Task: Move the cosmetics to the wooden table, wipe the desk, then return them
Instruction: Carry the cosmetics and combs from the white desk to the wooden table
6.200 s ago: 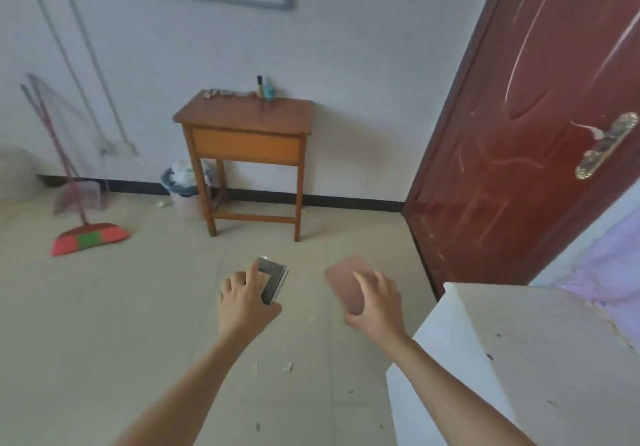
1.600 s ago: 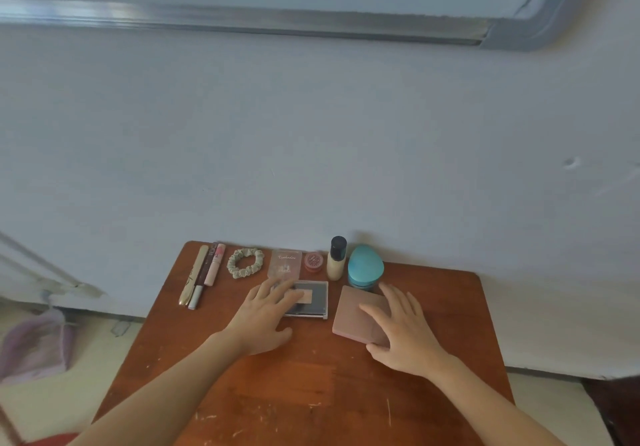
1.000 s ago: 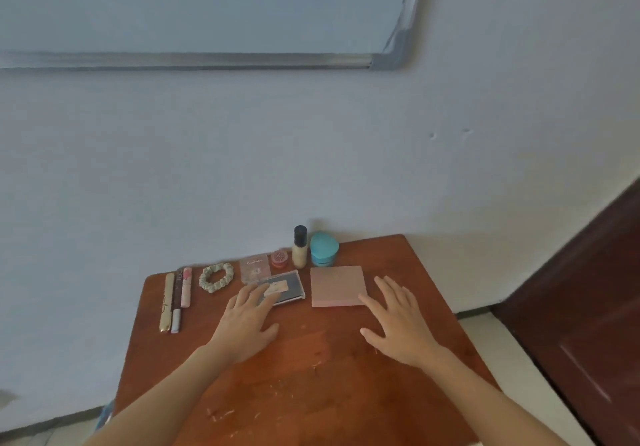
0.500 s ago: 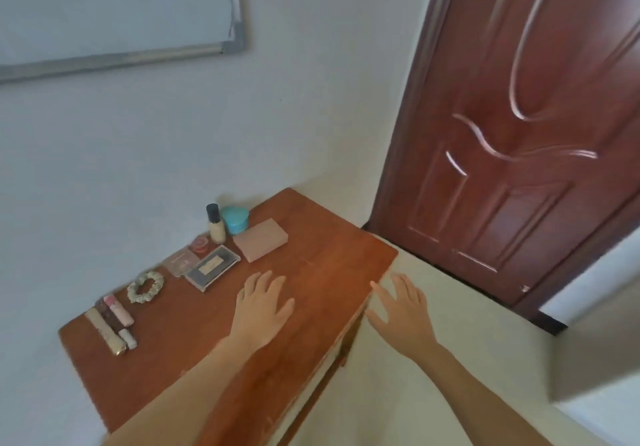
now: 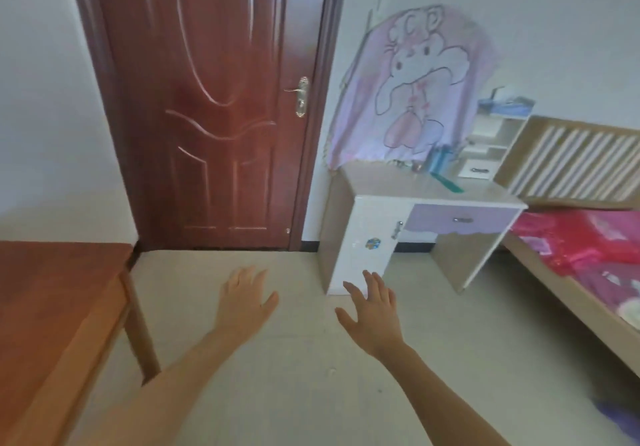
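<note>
- Left hand [image 5: 244,301] and right hand [image 5: 372,310] are spread flat, holding nothing, above the floor [image 5: 294,383].
- The white desk [image 5: 381,182] stands beyond them beside the door [image 5: 214,99], with blurred items at its back edge.
- The wooden table [image 5: 45,289] is at left.

The wooden table [image 5: 52,307] stands left, the desk [image 5: 391,184] right — door [image 5: 214,116] behind, between them — bed [image 5: 595,248] farthest right.

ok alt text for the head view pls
The left hand and right hand, open and empty, stretch over a pale floor toward a white desk with a purple drawer. The wooden table is at left, a closed dark red door behind, a bed at right.
</note>
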A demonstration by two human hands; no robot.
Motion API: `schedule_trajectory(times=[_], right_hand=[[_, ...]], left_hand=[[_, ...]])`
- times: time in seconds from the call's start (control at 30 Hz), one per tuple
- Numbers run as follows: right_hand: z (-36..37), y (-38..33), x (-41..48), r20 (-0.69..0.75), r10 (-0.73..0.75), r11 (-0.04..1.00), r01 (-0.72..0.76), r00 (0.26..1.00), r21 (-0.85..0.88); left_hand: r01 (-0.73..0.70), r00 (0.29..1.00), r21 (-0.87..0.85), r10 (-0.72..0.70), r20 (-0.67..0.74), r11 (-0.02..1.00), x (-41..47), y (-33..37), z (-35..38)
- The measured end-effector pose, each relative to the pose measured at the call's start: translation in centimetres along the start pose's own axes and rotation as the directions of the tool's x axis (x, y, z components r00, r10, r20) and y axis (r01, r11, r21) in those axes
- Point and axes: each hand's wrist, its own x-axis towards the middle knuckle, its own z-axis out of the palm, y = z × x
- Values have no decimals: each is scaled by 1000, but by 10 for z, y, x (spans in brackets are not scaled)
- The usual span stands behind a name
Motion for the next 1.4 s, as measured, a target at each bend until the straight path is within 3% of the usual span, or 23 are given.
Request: schedule_trajectory(times=[0.23, 0.47, 0.87, 1.07, 1.4], right_hand=[[-83, 152, -76, -105, 263, 958, -272, 959, -91], [-100, 232, -78, -155, 336, 928, -355, 929, -113], [-118, 332, 82, -212, 375, 909, -403, 902, -107], [-82, 391, 133, -79, 424, 896, -431, 902, -107], [-69, 560, 236, -56, 460, 885, -463, 886, -49]], left_hand=[[-216, 976, -194, 217, -12, 957, -5, 185, 40], [-334, 943, -138, 328, -61, 933, 37, 270, 67], [-386, 923, -124, 383, -44, 914, 215, 347, 99], [-354, 930, -92, 361, 75, 931, 280, 375, 143], [-257, 958, -55, 262, 119, 965, 407, 466, 224]])
